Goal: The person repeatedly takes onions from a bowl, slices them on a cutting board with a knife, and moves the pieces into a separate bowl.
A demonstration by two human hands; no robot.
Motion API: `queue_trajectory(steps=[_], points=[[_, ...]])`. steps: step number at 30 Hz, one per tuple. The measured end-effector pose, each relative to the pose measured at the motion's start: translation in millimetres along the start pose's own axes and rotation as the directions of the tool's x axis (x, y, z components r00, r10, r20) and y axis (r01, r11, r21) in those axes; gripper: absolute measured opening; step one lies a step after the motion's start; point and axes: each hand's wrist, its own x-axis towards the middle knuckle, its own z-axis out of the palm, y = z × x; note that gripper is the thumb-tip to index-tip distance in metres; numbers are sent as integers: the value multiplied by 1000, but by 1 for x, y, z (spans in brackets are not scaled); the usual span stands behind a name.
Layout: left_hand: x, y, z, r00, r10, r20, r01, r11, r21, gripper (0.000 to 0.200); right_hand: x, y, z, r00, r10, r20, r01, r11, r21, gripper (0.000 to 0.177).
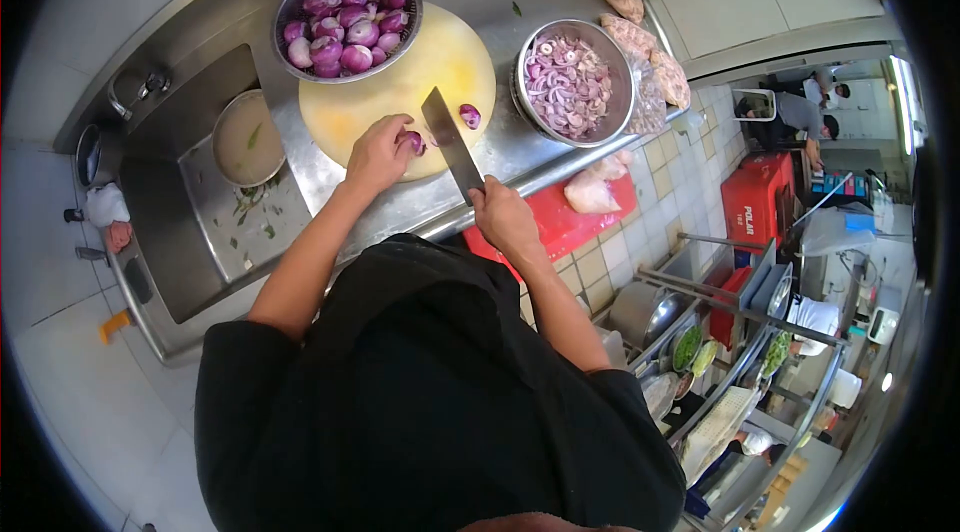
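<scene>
My left hand is closed round a piece of red onion on the round yellowish cutting board. In my right hand is the handle of a cleaver, its blade slanting over the board just right of the onion. Another onion piece lies beyond the blade. A colander of peeled red onions rests over the board's upper left. Sliced onion fills a metal bowl to the right of the board.
A sink at left holds a bowl of cloudy liquid. Bagged food lies at the counter's right end. Raw meat sits on a red board. Shelving and people are farther right.
</scene>
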Motion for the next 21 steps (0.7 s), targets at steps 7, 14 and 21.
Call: queue_trajectory(steps=[7,14,21], points=[[11,-19,-3,870,486,77,-491,869,64,10,-6,-12,-2,997,-38,72,47,990,-131,26],[8,-25,1,873,483,68,-487,871,59,8,-3,-9,11,997,-69,39,74,988,-133,23],[6,-25,4,872,489,-4,-489,872,32,7,-8,-12,7,995,-97,18,98,984,-152,23]])
